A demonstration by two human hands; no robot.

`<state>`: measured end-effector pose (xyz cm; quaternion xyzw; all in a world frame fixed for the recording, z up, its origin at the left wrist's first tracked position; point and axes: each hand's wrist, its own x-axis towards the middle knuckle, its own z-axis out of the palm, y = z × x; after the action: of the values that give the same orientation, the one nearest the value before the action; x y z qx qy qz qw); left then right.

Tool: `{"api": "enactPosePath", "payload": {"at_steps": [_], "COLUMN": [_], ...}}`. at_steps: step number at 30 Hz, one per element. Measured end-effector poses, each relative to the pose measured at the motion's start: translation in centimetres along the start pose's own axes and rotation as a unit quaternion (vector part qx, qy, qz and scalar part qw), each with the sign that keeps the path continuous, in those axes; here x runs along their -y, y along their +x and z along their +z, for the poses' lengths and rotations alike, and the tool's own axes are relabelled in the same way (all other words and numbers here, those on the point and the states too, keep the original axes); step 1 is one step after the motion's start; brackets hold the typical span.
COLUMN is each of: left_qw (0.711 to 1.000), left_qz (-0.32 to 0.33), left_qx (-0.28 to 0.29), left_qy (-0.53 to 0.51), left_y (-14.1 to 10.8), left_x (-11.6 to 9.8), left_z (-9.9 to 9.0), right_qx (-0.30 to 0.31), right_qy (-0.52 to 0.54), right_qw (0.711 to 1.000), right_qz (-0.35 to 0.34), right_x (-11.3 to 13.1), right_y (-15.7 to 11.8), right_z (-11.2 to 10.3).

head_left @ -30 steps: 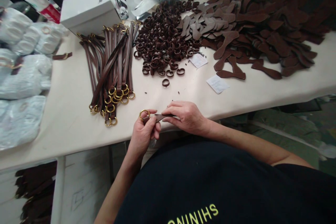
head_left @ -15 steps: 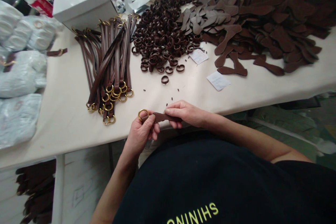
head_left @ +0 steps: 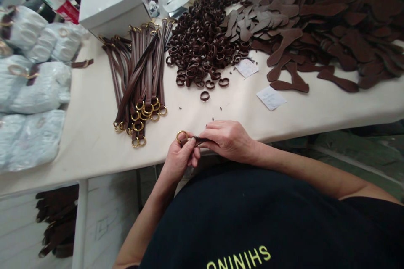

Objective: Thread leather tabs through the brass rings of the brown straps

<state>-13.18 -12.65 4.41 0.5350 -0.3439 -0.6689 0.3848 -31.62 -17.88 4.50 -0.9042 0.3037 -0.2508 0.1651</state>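
Near the table's front edge, my left hand [head_left: 182, 154] pinches a dark brown leather strap [head_left: 198, 140] close to its end. A gold metal ring [head_left: 182, 136] stands up at that end, above my left fingers. My right hand [head_left: 227, 138] is closed on the strap's other part, with the back of the hand turned up, so most of that part is hidden. Beyond my hands a single small leather loop [head_left: 205, 96] lies on the table, in front of a heap of similar loops [head_left: 202, 42].
Finished-looking straps with gold rings [head_left: 139, 75] lie left of centre. Flat leather pieces [head_left: 315, 29] pile up at the right, near paper slips [head_left: 271, 97]. A white box [head_left: 113, 2] stands behind; plastic-wrapped packs [head_left: 34, 88] line the left. More straps [head_left: 58, 222] lie below the table.
My right hand has turned over and closed further around the strap, which now shows less and looks folded or twisted. My left hand keeps its pinch by the ring. The view has shifted slightly.
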Motion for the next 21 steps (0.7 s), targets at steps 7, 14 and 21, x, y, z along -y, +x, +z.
{"api": "enactPosePath", "payload": {"at_steps": [7, 14, 21], "left_qw": [0.994, 0.997, 0.979], "left_qz": [-0.015, 0.009, 0.062], "left_qx": [0.042, 0.075, 0.029], "left_qy": [-0.102, -0.024, 0.193], "left_y": [-0.3, -0.8, -1.3], "left_x": [-1.0, -0.4, -0.5], "left_z": [-0.6, 0.2, 0.4], "right_qx": [-0.053, 0.043, 0.008], "right_qy": [0.236, 0.358, 0.209], "right_qw": [0.958, 0.919, 0.963], "right_qz": [0.151, 0.161, 0.171], "right_x": [-0.8, 0.7, 1.0], "right_y": [0.6, 2.2, 2.3], "right_z": [-0.4, -0.6, -0.3]}}
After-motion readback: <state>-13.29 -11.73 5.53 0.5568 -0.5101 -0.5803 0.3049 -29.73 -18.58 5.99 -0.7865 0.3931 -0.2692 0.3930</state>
